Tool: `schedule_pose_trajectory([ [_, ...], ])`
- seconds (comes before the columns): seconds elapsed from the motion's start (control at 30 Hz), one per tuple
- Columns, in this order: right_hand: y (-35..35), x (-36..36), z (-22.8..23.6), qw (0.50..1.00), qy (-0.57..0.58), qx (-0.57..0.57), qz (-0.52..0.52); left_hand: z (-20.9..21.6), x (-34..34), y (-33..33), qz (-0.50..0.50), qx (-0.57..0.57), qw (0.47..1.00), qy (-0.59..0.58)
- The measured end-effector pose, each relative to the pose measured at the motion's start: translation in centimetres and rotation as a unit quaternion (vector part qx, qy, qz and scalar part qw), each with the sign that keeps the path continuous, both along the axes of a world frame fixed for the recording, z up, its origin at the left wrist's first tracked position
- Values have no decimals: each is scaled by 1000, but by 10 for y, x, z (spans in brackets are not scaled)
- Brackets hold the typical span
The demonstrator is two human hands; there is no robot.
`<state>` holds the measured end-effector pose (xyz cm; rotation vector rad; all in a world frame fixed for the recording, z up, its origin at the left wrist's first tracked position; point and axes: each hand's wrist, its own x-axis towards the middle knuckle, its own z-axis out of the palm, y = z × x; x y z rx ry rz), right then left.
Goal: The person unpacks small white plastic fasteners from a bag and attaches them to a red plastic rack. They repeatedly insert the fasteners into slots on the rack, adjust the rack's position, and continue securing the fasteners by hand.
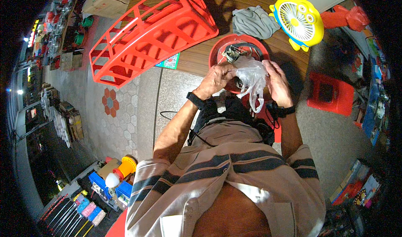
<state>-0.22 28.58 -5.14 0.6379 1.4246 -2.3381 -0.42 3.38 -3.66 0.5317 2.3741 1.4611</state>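
Observation:
My left hand (219, 78) is closed, its thumb and fingers pinching the edge of a crumpled clear plastic bag (252, 78). On the other side, my right hand (277, 82) grips the bag with its fingers fairly straight; some fingertips are hidden by the plastic. The bag's loose handles hang down toward my lap. Just beyond and under it, a round red basin (213, 52) stands at the table's near edge. Small metallic and dark pieces (236, 51) lie in the basin, too jumbled to name.
A large red plastic basket (155, 42) lies tilted on the brown wooden table (197, 56) at left. Behind the basin are a grey cloth (254, 22) and a yellow character-shaped fan (296, 22). A red stool (331, 93) stands at right. Mops (81, 212) lie at lower left.

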Motion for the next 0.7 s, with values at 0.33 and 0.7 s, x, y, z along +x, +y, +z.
schedule_pose_trajectory([
  [0.33,-8,29,18,970,124,111,175,0,-2,14,83,149,966,-193],
  [0.7,44,16,-30,974,118,187,43,-5,-31,-25,63,230,914,-330],
])
